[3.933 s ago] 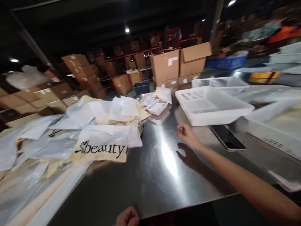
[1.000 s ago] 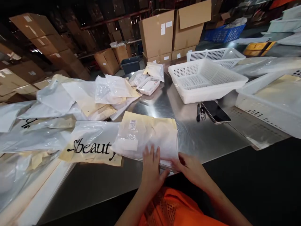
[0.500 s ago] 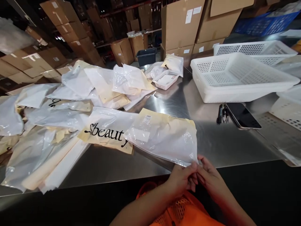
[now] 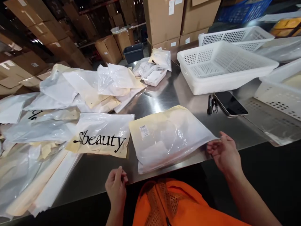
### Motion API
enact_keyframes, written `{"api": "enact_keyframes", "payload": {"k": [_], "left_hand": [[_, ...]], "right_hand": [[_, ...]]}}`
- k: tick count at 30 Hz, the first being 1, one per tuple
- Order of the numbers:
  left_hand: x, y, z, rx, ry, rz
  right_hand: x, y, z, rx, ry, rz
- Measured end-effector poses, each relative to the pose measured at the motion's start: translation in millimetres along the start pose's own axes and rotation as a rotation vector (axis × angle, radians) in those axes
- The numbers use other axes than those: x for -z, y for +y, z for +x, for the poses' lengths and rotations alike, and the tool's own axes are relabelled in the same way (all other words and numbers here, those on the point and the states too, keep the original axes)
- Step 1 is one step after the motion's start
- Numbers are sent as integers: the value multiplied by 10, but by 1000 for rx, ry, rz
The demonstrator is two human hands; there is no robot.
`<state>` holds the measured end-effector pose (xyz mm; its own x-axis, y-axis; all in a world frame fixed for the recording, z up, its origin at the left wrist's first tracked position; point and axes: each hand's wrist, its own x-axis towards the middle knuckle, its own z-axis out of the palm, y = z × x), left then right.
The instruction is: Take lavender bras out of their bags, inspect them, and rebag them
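Note:
A clear zip plastic bag (image 4: 169, 138) with a cream and white filling and a small barcode label lies at the front of the steel table. My right hand (image 4: 225, 155) pinches the bag's right corner between thumb and fingers. My left hand (image 4: 116, 185) is off the bag, at the table's front edge, its fingers curled together with nothing seen in them. Left of the bag, another bag printed "beauty" (image 4: 101, 141) rests flat.
A heap of filled plastic bags (image 4: 89, 84) covers the table's left side. To the right are white perforated baskets (image 4: 225, 75), a phone (image 4: 231, 103) and a black pen (image 4: 209, 105). A small white basket (image 4: 154, 77) stands farther back; cardboard boxes (image 4: 162, 22) rise behind.
My hands, together at the bag's edge before, have moved apart. The left let go and went left; the bag has turned and lies closer, off the "beauty" bag. The view has shifted.

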<state>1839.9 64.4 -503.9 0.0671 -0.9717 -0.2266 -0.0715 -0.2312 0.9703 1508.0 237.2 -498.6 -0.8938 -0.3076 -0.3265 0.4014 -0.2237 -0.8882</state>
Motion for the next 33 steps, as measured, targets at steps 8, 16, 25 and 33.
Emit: {"api": "enact_keyframes", "payload": {"k": [8, 16, 25, 33], "left_hand": [[-523, 398, -384, -1339, -437, 734], [-1369, 382, -529, -1454, -880, 1494], [-1477, 967, -472, -1256, -982, 1568], [-1329, 1623, -181, -1234, -539, 1449]], "right_hand": [[-218, 187, -295, 26, -168, -306], [-75, 312, -367, 105, -196, -250], [-309, 253, -443, 84, -215, -93], [-357, 199, -572, 746, -117, -473]]}}
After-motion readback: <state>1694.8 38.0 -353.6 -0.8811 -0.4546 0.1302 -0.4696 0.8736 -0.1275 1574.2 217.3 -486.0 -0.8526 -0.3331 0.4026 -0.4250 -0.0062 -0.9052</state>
